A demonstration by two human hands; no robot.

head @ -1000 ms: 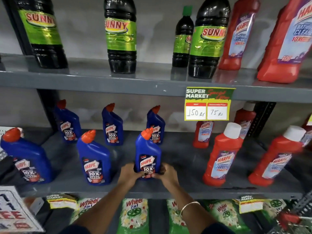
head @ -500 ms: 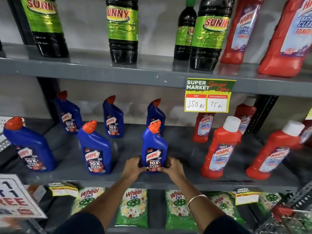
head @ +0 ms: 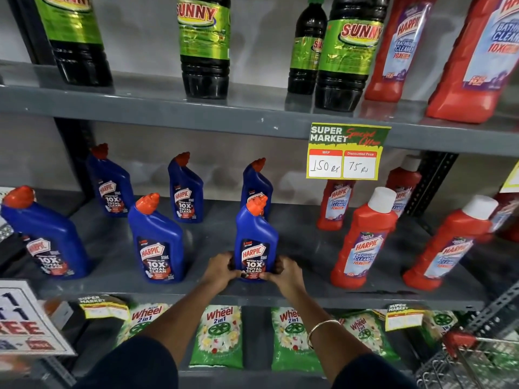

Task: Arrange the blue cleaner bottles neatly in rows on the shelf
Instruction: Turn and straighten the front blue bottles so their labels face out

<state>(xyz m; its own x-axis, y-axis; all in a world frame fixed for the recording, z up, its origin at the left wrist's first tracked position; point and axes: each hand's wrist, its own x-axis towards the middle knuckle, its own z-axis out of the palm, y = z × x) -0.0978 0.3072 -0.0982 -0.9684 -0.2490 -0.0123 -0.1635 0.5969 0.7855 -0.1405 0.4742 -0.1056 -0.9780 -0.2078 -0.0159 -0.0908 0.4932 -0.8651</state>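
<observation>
**Both hands clamped on a front-row blue bottle**

Squarely at the front of the middle shelf, the left hand and the right hand were closed around the base of one blue cleaner bottle, one on each side, fingers wrapped onto its lower label. Both grips were clamped on that bottle, which stood upright on the shelf with its orange cap at 12 o'clock and its label facing outward.

Directly behind it, at 12 o'clock, stood a back-row blue bottle, partly hidden by the held one. At 9 o'clock from the held bottle stood a second front-row bottle, well apart from it, and further toward 9 o'clock a third leaned at the shelf's left end. Two more blue bottles stood along the back, at about 10 o'clock from the hands.

At 3 o'clock from the held bottle stood red bathroom cleaner bottles with white caps. A yellow price tag hung from the upper shelf edge at 1 o'clock. Green detergent packets lay on the shelf below, at 6 o'clock. A gold bangle circled the right wrist.
</observation>
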